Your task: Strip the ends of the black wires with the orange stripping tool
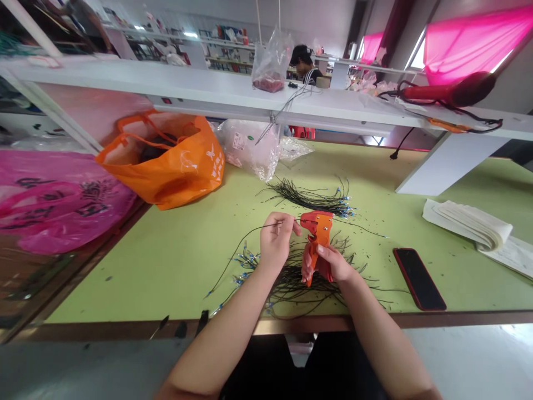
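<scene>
Bare forearms (233,325) lead to the left hand (275,238), its fingers pinching a black wire (256,229) just left of an orange stripper (320,226), and the right hand (335,265), fingers gripping its handles, seemingly so the wire stays straight at its mouth. Wire bundles (307,197) lie beneath and beyond the stripper on a green table (145,261); farther behind it are a white shelf (187,89) and a workroom (325,22) with another person (303,58).

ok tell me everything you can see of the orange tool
The orange tool looks plastic, with a redder head and shiny rivet-like dots. The right hand grips its handles, which point down above a pile of black wires; its notched head faces the left hand. A black wire from that hand leads to the head; whether its jaws grip it is unclear.
</scene>
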Demonstrator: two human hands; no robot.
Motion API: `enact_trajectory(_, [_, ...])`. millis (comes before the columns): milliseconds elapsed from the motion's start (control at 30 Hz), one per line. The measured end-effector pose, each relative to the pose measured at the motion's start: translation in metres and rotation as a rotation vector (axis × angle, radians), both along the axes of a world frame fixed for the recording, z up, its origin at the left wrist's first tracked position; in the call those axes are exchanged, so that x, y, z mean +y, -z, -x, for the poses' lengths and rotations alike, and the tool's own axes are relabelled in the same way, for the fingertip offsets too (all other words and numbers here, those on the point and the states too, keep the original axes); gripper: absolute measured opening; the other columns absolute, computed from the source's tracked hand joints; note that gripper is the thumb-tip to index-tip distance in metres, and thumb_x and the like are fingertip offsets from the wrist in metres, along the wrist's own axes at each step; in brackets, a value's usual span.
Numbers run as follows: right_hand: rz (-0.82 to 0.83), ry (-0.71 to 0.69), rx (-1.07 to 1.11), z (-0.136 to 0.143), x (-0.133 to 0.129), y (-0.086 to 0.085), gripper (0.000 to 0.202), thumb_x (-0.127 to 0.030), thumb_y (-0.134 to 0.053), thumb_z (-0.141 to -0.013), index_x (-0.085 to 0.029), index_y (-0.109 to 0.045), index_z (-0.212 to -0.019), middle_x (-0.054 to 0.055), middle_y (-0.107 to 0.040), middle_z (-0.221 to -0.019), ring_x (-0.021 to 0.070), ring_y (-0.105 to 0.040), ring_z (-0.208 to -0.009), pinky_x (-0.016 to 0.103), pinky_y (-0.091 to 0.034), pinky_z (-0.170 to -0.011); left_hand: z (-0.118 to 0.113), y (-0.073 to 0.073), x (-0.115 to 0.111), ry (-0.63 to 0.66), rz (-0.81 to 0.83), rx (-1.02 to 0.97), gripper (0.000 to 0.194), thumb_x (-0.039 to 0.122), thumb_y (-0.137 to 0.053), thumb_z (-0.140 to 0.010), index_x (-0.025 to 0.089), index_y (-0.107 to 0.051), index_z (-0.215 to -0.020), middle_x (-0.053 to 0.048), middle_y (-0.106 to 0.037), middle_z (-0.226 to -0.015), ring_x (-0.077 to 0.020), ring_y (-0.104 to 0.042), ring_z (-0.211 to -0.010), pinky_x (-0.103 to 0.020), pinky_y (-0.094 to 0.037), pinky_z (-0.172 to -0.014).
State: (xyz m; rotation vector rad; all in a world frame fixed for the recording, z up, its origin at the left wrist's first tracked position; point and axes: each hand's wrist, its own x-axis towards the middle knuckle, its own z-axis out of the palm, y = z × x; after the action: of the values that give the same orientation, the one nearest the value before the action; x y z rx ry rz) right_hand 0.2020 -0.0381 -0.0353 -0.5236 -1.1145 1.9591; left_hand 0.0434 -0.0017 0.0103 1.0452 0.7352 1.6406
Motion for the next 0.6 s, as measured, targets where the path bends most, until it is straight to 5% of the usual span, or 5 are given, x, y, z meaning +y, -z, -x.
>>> enact_trajectory(267, [-0.055, 0.033, -0.009, 0.004, -0.002, -0.004, 0.055, -0.067, -0.067, -0.088, -0.015, -0.063, -0.073, -0.001, -0.058, -0.056, 0.0157, -0.062, -0.050, 0.029, -0.056, -0.052, 0.001, -0.002, -0.004, -0.058, -0.049, 0.058, 0.042, 0.056, -0.082, -0.078, 0.018, -0.064, -0.078, 0.000, -0.067, -0.059, -0.0149, -0.067, -0.054, -0.026, -0.054, -0.058])
enact_trajectory(600, [-0.028, 0.175, 0.044, 0.020, -0.006, 0.000, 0.059, -0.073, -0.067, -0.085, -0.020, -0.054, -0.063, -0.008, -0.043, -0.042, 0.0078, -0.037, -0.031, 0.022, -0.042, -0.035, 0.000, 0.003, 0.001, -0.097, 0.017, -0.003, 0.044, 0.056, -0.084, -0.076, 0.018, -0.061, -0.076, 0.002, -0.066, -0.056, -0.0137, -0.065, -0.050, -0.025, -0.053, -0.057])
